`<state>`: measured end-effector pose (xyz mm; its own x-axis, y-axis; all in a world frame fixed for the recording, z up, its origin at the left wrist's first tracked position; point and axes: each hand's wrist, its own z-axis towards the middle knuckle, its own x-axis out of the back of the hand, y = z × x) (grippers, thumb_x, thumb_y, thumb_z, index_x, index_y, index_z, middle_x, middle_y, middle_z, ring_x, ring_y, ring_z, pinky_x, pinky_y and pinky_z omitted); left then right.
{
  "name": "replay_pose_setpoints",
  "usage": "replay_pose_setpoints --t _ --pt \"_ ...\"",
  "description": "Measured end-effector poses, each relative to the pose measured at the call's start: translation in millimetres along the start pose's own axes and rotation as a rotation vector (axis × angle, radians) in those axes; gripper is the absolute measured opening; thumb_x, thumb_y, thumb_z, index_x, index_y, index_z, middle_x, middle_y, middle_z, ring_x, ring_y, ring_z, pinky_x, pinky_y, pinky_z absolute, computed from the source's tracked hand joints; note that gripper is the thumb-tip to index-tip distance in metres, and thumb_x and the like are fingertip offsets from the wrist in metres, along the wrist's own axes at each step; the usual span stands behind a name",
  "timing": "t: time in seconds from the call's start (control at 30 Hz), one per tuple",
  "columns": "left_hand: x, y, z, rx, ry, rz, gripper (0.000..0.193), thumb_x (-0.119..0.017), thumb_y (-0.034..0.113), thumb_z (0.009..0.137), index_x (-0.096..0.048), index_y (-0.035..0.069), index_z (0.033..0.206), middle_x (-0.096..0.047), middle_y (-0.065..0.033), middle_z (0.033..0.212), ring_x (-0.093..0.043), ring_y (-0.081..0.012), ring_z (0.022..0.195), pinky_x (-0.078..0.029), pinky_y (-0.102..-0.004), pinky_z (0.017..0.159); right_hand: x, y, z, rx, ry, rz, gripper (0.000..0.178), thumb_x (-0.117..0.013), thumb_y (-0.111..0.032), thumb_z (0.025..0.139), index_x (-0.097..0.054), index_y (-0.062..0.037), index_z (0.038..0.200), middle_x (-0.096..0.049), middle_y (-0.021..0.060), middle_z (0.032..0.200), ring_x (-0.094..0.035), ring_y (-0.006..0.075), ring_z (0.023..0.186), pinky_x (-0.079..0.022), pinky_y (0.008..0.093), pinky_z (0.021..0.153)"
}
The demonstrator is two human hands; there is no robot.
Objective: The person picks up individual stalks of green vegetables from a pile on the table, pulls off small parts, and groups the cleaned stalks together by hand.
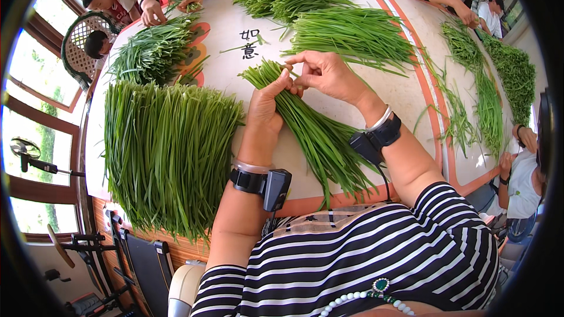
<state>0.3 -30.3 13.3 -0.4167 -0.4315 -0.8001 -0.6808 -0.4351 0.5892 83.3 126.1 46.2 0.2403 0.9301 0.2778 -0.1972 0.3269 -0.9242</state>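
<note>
A bunch of green garlic chives (pixel 320 141) lies slantwise across my left hand (pixel 269 104), whose fingers are wrapped round it near the cut ends. The long leaf tips fan out toward the table's near edge. Against the upper side of this bunch, my right hand (pixel 335 77) is closed in a pinch close to my left fingertips. Whatever it pinches is too small to make out. Just left of my left forearm, a wide, thick row of chives (pixel 170 152) lies with its leaf tips hanging over the table's edge.
More chive piles lie on the white, orange-rimmed table (pixel 229 12): a heap (pixel 155 50) at far left and two piles (pixel 352 32) beyond my hands. Loose stalks and bundles (pixel 484 97) lie on a second table at right. Other people's hands (pixel 154 12) work around the tables.
</note>
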Motion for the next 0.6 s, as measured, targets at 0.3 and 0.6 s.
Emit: replay_pose_setpoints --t 0.3,0.6 --pt "-11.4 0.7 -5.3 0.016 0.107 0.001 0.014 -0.065 0.016 0.092 -0.062 0.003 0.093 -0.063 -0.0075 0.086 -0.062 -0.0221 0.084 -0.053 -0.0389 0.084 35.1 31.8 10.3 0.092 0.317 -0.678 0.025 -0.069 -0.011 0.083 -0.066 -0.0075 0.107 -0.066 0.0101 0.09 -0.065 0.0245 0.075 -0.052 0.035 0.068" --pt "3.9 -1.3 1.0 0.022 0.007 -0.022 0.017 -0.062 0.018 0.095 -0.057 0.005 0.085 -0.057 -0.0042 0.081 -0.058 -0.0202 0.08 -0.052 -0.0386 0.086 30.8 37.8 12.7 0.092 0.322 -1.032 0.012 -0.066 -0.01 0.083 -0.062 -0.0108 0.094 -0.061 0.0088 0.098 -0.062 0.0301 0.091 -0.052 0.0416 0.073"
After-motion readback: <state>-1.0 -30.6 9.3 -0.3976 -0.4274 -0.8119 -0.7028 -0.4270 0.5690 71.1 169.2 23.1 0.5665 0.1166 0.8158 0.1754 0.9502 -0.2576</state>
